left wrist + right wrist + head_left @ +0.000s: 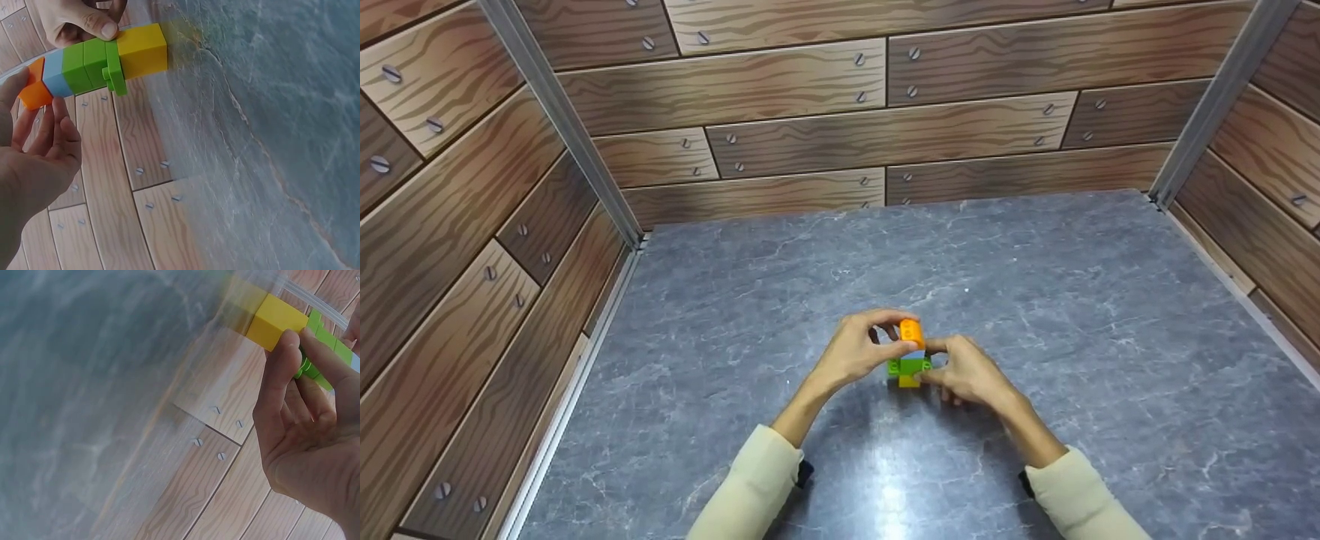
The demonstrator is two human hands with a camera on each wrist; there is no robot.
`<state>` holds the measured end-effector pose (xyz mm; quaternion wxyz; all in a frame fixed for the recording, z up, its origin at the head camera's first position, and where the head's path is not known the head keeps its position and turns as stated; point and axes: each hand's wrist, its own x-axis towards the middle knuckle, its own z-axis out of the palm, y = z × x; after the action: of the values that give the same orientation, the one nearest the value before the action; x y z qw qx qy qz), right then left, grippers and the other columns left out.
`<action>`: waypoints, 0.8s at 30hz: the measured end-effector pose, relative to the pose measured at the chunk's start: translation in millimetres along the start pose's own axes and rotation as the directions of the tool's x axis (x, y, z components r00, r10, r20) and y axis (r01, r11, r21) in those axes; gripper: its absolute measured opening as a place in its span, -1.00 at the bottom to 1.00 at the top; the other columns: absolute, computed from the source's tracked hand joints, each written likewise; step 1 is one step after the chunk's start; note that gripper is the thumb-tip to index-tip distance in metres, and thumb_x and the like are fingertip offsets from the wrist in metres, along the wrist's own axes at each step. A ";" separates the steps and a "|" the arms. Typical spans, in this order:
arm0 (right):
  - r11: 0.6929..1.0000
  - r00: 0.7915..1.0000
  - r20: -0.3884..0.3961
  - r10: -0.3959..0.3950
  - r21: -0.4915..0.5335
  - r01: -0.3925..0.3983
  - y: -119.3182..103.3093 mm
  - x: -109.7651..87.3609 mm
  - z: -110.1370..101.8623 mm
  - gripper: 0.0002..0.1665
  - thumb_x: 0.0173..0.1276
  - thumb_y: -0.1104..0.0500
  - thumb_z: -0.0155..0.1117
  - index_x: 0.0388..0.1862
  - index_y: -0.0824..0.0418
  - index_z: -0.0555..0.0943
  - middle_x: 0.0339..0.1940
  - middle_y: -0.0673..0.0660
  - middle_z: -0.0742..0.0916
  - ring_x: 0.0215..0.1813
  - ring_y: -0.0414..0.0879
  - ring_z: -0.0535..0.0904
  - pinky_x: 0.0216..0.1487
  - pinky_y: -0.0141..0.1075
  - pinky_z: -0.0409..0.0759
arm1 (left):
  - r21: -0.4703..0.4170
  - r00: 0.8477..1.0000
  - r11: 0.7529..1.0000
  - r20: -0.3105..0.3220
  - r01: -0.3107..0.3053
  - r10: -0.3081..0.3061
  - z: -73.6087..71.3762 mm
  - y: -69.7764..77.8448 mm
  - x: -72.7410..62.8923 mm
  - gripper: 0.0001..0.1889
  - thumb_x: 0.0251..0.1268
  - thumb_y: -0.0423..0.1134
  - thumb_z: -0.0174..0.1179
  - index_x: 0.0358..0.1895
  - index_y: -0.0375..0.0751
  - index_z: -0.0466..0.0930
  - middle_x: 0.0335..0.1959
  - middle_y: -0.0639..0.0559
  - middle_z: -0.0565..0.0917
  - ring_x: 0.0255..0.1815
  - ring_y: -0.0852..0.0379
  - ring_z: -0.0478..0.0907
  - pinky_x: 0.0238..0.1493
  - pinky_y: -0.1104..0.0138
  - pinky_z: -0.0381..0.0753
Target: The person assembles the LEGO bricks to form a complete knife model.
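Observation:
A short tower of toy building bricks stands upright on the table, its yellow brick (pixel 143 50) at the bottom. Above that come green bricks (pixel 84 63), one with small side knobs, then a light blue brick (pixel 58 73). At the top is an orange brick (pixel 911 334) with a rounded edge, which my left hand (pixel 855 349) pinches between thumb and fingers. My right hand (pixel 971 373) holds the lower part of the tower from the right. In the right wrist view its fingertips lie where the green meets the yellow, partly hiding the knobbed piece.
The grey marbled tabletop (pixel 780 300) spreads around the hands. Wood-patterned panels (pixel 795 97) wall it at the back and both sides, with metal corner posts (pixel 570 112) between them.

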<state>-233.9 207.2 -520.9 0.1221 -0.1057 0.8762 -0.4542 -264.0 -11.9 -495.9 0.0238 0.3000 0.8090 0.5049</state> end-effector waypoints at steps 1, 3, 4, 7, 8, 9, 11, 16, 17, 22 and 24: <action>1.000 1.000 0.002 0.001 0.001 -0.001 0.0 0.0 -0.1 -0.29 0.31 0.26 0.51 0.43 0.32 0.52 -0.63 0.26 0.73 -0.76 -0.08 0.56 -0.66 -0.03 0.66 | 0.013 1.000 1.000 0.001 0.000 0.000 -0.2 0.4 0.1 -0.61 0.35 -0.05 0.44 0.19 -0.02 0.74 -0.03 0.22 0.75 -0.12 0.14 0.62 -0.18 0.39 0.56; 1.000 1.000 0.004 0.002 0.002 -0.002 0.2 0.2 -0.2 -0.28 0.31 0.26 0.52 0.43 0.33 0.52 -0.63 0.26 0.73 -0.76 -0.09 0.56 -0.66 -0.04 0.66 | 0.045 1.000 0.999 0.001 -0.004 0.004 -0.6 1.4 0.7 -0.61 0.34 -0.03 0.44 0.18 0.01 0.75 -0.03 0.21 0.76 -0.10 0.05 0.63 -0.20 0.40 0.55; 1.000 1.000 0.005 0.002 0.004 -0.002 0.2 0.2 -0.4 -0.28 0.31 0.26 0.52 0.43 0.33 0.52 -0.62 0.26 0.73 -0.75 -0.09 0.56 -0.66 -0.05 0.66 | 0.064 1.000 0.998 0.001 -0.008 0.008 -0.8 1.8 1.0 -0.62 0.34 -0.02 0.44 0.18 0.02 0.75 -0.03 0.20 0.76 -0.10 0.03 0.64 -0.21 0.40 0.55; 1.000 1.000 -0.002 0.004 0.004 -0.004 0.6 0.1 -0.7 -0.27 0.31 0.26 0.52 0.44 0.33 0.51 -0.62 0.26 0.73 -0.75 -0.07 0.56 -0.67 -0.07 0.65 | 0.119 0.999 0.992 0.003 -0.036 0.036 -1.9 2.6 3.0 -0.62 0.33 -0.02 0.45 0.16 0.02 0.76 -0.02 0.16 0.77 -0.11 0.05 0.63 -0.22 0.41 0.54; 1.000 1.000 -0.004 0.003 0.005 -0.003 0.9 0.1 -0.7 -0.27 0.31 0.26 0.51 0.44 0.34 0.50 -0.62 0.25 0.73 -0.75 -0.06 0.57 -0.67 -0.07 0.65 | 0.133 0.999 0.990 0.003 -0.046 0.046 -2.3 2.6 3.6 -0.62 0.32 -0.03 0.45 0.16 0.00 0.77 -0.01 0.15 0.78 -0.12 0.08 0.63 -0.23 0.41 0.53; 1.000 1.000 -0.006 0.002 0.006 -0.002 1.2 0.1 -0.6 -0.26 0.31 0.27 0.51 0.44 0.34 0.50 -0.61 0.25 0.74 -0.75 -0.05 0.57 -0.68 -0.08 0.65 | 0.147 0.998 0.988 0.005 -0.056 0.055 -2.8 2.8 4.1 -0.63 0.31 -0.04 0.46 0.15 0.00 0.77 -0.01 0.14 0.78 -0.13 0.11 0.62 -0.24 0.41 0.53; 1.000 1.000 -0.004 0.005 0.007 -0.005 1.8 -0.1 -0.1 -0.26 0.31 0.27 0.51 0.45 0.35 0.49 -0.61 0.25 0.74 -0.75 -0.04 0.58 -0.69 -0.10 0.64 | 0.168 0.997 0.983 0.013 -0.072 0.070 -4.0 2.9 5.0 -0.63 0.31 -0.06 0.47 0.13 -0.03 0.78 0.00 0.12 0.79 -0.15 0.15 0.61 -0.23 0.42 0.51; 1.000 1.000 0.007 -0.002 0.006 0.002 3.5 -0.2 1.3 -0.28 0.32 0.27 0.50 0.44 0.34 0.51 -0.60 0.24 0.75 -0.75 -0.07 0.58 -0.71 -0.16 0.62 | 0.228 0.994 0.968 0.058 -0.107 0.096 -7.5 5.8 6.6 -0.66 0.29 -0.07 0.48 0.09 -0.04 0.80 -0.05 0.11 0.80 -0.15 0.18 0.61 -0.16 0.38 0.55; 1.000 1.000 0.006 -0.008 0.005 0.008 3.6 -0.1 1.3 -0.29 0.32 0.27 0.50 0.44 0.34 0.51 -0.60 0.24 0.75 -0.75 -0.07 0.58 -0.71 -0.17 0.62 | 0.236 0.993 0.965 0.066 -0.115 0.102 -8.2 6.4 7.1 -0.67 0.29 -0.08 0.48 0.08 -0.05 0.80 -0.07 0.11 0.80 -0.15 0.18 0.62 -0.14 0.34 0.58; 1.000 1.000 0.005 -0.026 0.004 0.026 2.2 0.1 0.1 -0.30 0.31 0.28 0.50 0.42 0.35 0.53 -0.60 0.25 0.75 -0.75 -0.03 0.59 -0.71 -0.15 0.62 | 0.239 0.987 0.959 0.094 -0.152 0.133 -11.0 8.7 10.2 -0.68 0.28 -0.12 0.49 0.06 -0.09 0.81 -0.12 0.07 0.81 -0.14 0.13 0.63 -0.04 0.09 0.68; 1.000 1.000 0.005 -0.025 0.005 0.025 1.7 0.4 -0.4 -0.30 0.32 0.29 0.50 0.42 0.34 0.52 -0.60 0.25 0.75 -0.74 -0.02 0.59 -0.71 -0.13 0.63 | 0.241 0.986 0.958 0.099 -0.157 0.136 -11.4 8.9 10.8 -0.67 0.28 -0.11 0.49 0.07 -0.10 0.80 -0.11 0.06 0.81 -0.16 0.13 0.63 -0.08 0.16 0.68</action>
<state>-234.6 208.4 -522.1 0.1191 -0.1175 0.8733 -0.4575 -272.7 -12.8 -480.0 -0.0185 0.3801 0.8397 0.3874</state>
